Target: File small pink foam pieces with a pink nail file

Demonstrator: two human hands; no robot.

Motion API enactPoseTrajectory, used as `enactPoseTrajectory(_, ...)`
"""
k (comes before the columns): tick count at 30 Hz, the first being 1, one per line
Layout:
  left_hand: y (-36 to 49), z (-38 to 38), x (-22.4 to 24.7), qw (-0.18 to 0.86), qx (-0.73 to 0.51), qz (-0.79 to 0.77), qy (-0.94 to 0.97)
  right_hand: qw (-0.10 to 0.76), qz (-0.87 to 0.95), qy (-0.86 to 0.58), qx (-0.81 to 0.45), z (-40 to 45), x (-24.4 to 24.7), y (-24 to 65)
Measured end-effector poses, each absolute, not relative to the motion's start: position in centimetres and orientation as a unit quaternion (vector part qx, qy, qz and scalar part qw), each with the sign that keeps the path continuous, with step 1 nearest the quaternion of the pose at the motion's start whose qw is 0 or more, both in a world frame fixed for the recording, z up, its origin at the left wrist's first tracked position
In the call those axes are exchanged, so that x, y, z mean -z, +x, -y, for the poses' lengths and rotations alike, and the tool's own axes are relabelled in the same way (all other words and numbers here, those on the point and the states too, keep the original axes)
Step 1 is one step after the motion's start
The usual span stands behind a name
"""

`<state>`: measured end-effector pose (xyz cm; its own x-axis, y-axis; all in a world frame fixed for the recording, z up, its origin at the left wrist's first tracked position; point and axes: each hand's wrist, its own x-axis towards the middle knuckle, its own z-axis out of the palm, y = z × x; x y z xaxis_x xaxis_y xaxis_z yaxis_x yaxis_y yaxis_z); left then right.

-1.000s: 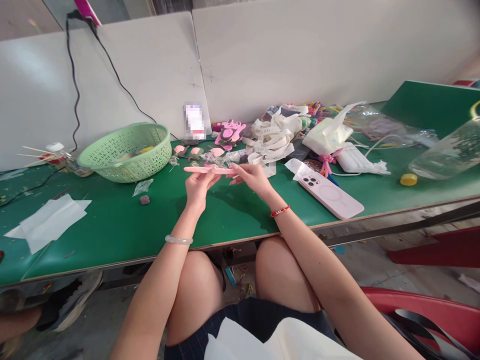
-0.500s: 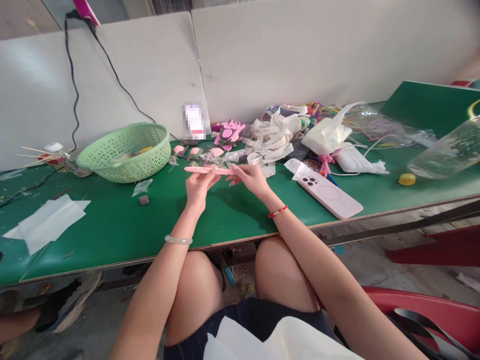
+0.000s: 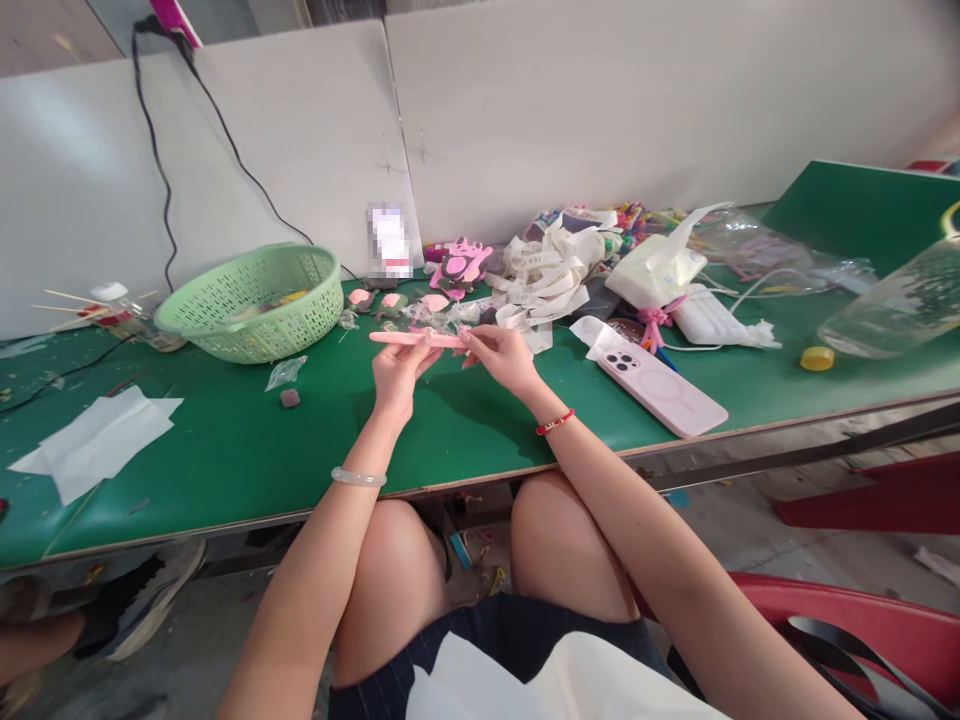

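Note:
A thin, flat pink piece (image 3: pixel 390 339) is held level above the green table, seen nearly edge-on. My left hand (image 3: pixel 399 375) pinches it near its middle, fingers closed on it. At the piece's right end my right hand (image 3: pixel 501 357) has its thumb and fingertips closed on it. Behind the hands lie round pink pieces (image 3: pixel 433 304) on darker bits, clear plastic scraps, and a pink and black figure (image 3: pixel 460 267). The piece's far side is hidden.
A green basket (image 3: pixel 259 335) stands left of my hands, with white sheets (image 3: pixel 105 445) nearer the left edge. To the right are a pile of white ribbon (image 3: pixel 551 270), a tissue pack (image 3: pixel 651 277), a pink phone (image 3: pixel 664 393) and a clear bottle (image 3: pixel 892 300).
The right fingertips have shifted very slightly at the end of the pink piece. Both hands keep their hold, and the view has moved a little.

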<state>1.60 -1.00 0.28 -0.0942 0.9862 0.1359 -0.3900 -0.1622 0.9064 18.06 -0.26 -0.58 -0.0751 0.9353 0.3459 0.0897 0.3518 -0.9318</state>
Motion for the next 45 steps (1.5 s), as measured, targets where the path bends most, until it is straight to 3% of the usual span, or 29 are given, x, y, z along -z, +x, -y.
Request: enactPoseTrajectory(45, 1.48, 0.91, -0.22, 0.538, -0.644, -0.363, 0.403, 0.545, 0.617, -0.388, -0.414, -0.17, 0.90, 18.15)
